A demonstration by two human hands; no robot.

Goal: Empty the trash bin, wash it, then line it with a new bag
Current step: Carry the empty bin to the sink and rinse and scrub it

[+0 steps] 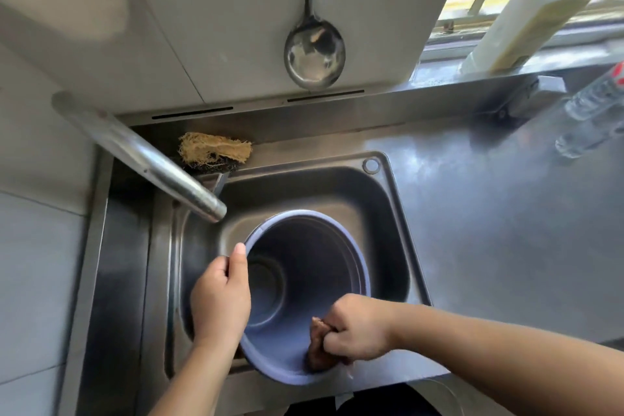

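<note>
Down in the steel sink [388, 213] sits the blue trash bin [290, 284], tipped toward me so its open mouth faces up and I'm looking straight into the bare inside, bottom and all. My left hand [219, 300] grips the bin's left rim, fingers wrapped over the outside wall and thumb lying along the lip. My right hand [354, 328] is clenched around a brownish scrubbing rag [319, 348], bunched tight in my fist and pressed against the inner wall at the near edge of the bin. Above and to the left, the faucet spout [152, 159] angles over the basin, its tip just beside the bin's far rim; I can't make out any water running from it. Behind the faucet, a frayed tan scouring pad [214, 149] rests on the sink's back ledge. On the wall a metal ladle [314, 51] hangs bowl-down. Off to the right, a clear plastic bottle [594, 111] stands on the counter [489, 213], well apart from the sink.
</note>
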